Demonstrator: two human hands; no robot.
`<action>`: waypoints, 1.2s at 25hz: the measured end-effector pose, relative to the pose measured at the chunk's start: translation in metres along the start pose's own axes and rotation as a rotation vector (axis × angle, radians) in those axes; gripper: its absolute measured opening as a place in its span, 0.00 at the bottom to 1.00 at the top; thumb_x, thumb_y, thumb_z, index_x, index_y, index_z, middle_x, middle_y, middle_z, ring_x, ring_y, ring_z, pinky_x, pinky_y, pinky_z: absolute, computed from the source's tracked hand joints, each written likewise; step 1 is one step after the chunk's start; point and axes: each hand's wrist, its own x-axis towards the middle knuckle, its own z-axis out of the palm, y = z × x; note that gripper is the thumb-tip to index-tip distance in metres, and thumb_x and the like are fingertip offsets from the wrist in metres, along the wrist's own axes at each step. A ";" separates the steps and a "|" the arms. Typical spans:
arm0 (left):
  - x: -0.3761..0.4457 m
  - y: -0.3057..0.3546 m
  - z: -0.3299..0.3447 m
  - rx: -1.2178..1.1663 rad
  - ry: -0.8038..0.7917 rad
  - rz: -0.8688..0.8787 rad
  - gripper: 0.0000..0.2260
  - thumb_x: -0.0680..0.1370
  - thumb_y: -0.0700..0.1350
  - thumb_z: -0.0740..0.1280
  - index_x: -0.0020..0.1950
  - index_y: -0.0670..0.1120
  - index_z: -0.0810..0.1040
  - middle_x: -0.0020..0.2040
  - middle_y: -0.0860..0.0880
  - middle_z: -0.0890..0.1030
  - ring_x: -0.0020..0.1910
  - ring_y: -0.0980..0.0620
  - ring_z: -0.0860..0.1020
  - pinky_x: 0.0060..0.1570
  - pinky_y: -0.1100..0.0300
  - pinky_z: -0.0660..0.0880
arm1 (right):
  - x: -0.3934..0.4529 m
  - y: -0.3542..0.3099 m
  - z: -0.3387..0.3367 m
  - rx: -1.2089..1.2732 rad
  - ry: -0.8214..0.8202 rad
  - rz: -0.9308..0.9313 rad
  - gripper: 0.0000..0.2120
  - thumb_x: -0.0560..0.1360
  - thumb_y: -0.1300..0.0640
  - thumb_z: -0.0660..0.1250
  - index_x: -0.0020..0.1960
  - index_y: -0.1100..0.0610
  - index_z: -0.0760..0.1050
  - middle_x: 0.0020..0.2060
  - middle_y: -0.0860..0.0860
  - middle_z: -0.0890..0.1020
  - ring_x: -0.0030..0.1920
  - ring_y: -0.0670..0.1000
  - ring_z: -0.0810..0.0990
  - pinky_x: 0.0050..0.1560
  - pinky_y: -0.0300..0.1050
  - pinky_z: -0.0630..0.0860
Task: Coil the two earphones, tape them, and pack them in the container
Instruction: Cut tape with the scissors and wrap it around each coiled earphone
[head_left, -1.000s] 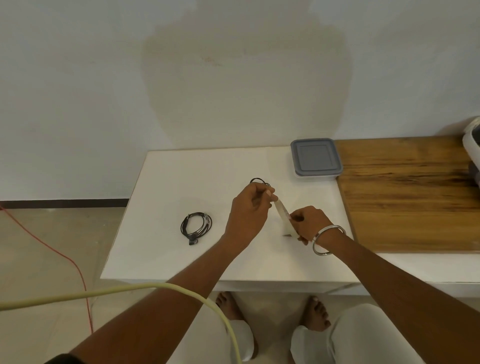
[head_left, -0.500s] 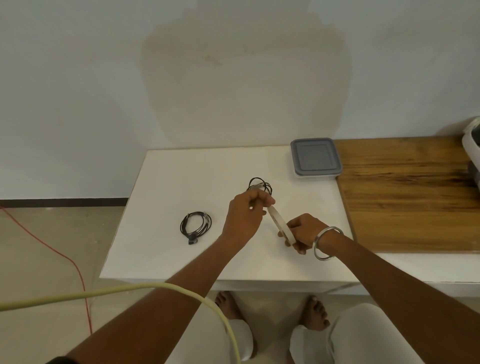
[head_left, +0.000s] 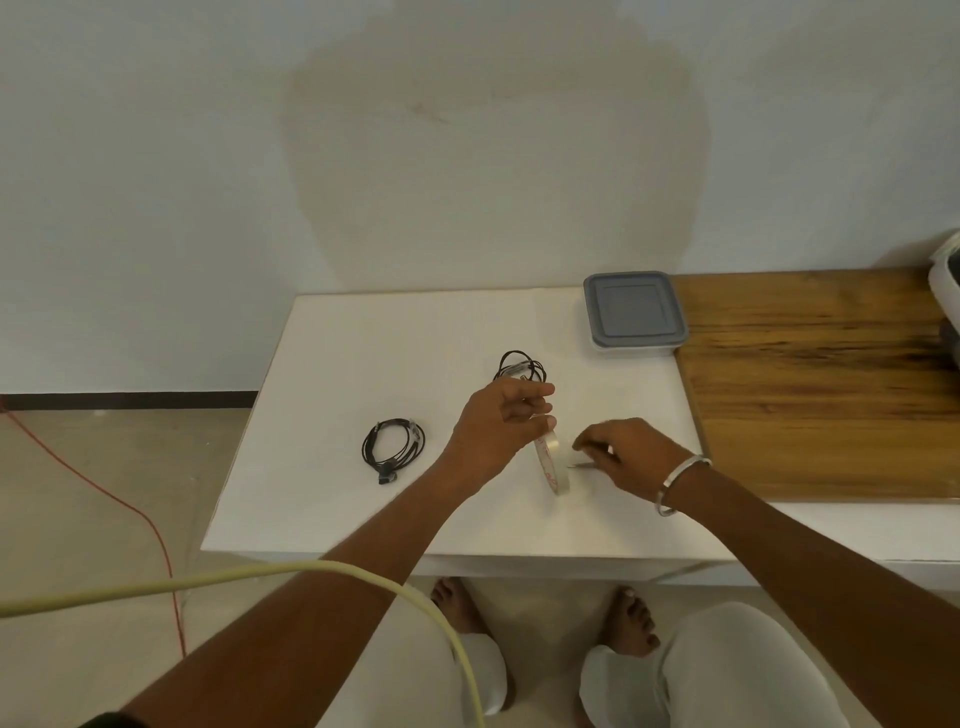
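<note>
Left hand (head_left: 501, 431) now holds the tape roll (head_left: 550, 462) upright mid-tabletop | right hand (head_left: 626, 457), off the roll, pinches something thin, perhaps its freed end | coiled earphones (head_left: 521, 366) behind, second coil (head_left: 393, 448) toward left edge | lidded container (head_left: 632, 313) back edge; taping likely next.

Wooden board (head_left: 815, 384), red cable (head_left: 124, 506)
</note>
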 end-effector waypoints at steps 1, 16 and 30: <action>0.000 -0.001 -0.003 -0.009 -0.016 -0.013 0.15 0.73 0.34 0.73 0.56 0.48 0.81 0.50 0.47 0.81 0.55 0.50 0.82 0.58 0.56 0.78 | -0.003 0.008 -0.002 -0.071 0.050 -0.004 0.11 0.78 0.56 0.61 0.58 0.55 0.77 0.51 0.50 0.80 0.46 0.48 0.79 0.50 0.38 0.76; 0.008 -0.009 -0.011 0.120 -0.077 0.004 0.17 0.71 0.34 0.74 0.56 0.49 0.80 0.49 0.52 0.79 0.50 0.59 0.81 0.50 0.63 0.79 | -0.030 0.040 0.012 -0.105 0.021 0.309 0.11 0.75 0.53 0.68 0.51 0.60 0.74 0.51 0.53 0.70 0.46 0.51 0.77 0.50 0.41 0.76; 0.012 -0.007 -0.014 0.235 -0.146 0.079 0.20 0.74 0.30 0.69 0.64 0.43 0.77 0.56 0.54 0.76 0.51 0.61 0.80 0.53 0.64 0.78 | -0.005 0.020 -0.040 0.292 -0.382 0.284 0.07 0.74 0.50 0.69 0.45 0.55 0.78 0.37 0.53 0.84 0.34 0.49 0.83 0.35 0.39 0.80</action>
